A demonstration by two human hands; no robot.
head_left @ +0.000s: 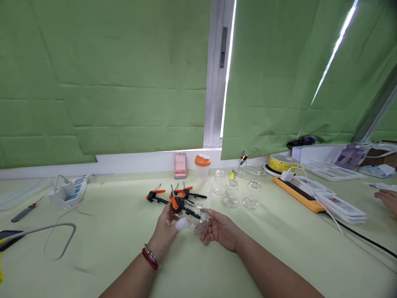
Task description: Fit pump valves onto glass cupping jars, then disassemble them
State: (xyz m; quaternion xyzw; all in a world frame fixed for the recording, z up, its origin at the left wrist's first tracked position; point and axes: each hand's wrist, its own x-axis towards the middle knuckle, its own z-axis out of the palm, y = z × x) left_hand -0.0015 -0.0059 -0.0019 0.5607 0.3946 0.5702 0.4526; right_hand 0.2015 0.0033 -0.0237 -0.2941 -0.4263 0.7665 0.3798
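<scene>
From here, my left hand [166,232] clasps a clamp [178,204], my right hand [223,230] a glass [194,223]. I should squeeze gently.

On the table [102,248], glasses [230,192] stand between clamps [151,196], left, and a power strip [297,195], right; a cup [202,169] stands behind the clamps.

In front of me, the pale green surface [198,273] carries black-and-orange clamps [186,192], with three clear glasses [232,193] to their right. Behind the clamps I see a cup [202,171] with an orange lid [202,160]. A white power strip [74,193] lies to my left, an orange power strip [298,195] to my right.
</scene>
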